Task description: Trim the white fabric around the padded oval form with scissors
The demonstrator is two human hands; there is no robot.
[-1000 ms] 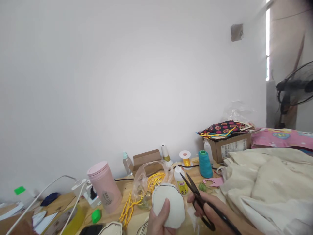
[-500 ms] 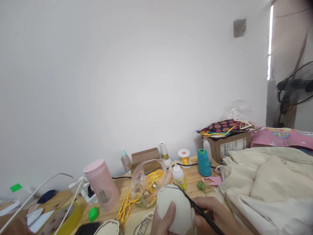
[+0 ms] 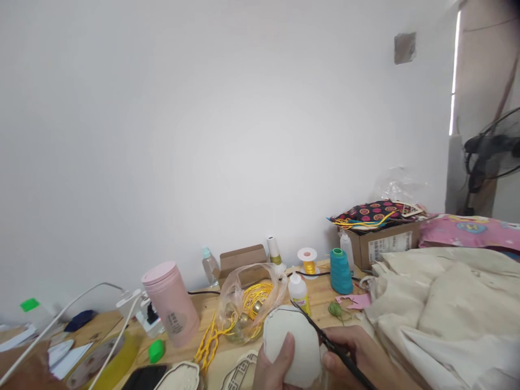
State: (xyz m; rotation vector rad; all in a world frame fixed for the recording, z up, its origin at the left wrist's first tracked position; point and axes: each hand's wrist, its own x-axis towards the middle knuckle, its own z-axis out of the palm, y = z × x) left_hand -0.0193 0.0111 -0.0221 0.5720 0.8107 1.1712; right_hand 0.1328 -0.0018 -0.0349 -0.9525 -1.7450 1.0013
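The left hand point(image 3: 276, 365) clamps the white fabric-like piece point(image 3: 294, 344) at six o'clock; it looks light, fairly stiff, best pinched by its lower edge. The right hand point(image 3: 353, 352), at five, grips black scissors point(image 3: 335, 349), blades against its rim.

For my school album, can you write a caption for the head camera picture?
Left hand holding a pale rounded piece, right hand holding dark scissors at its edge.
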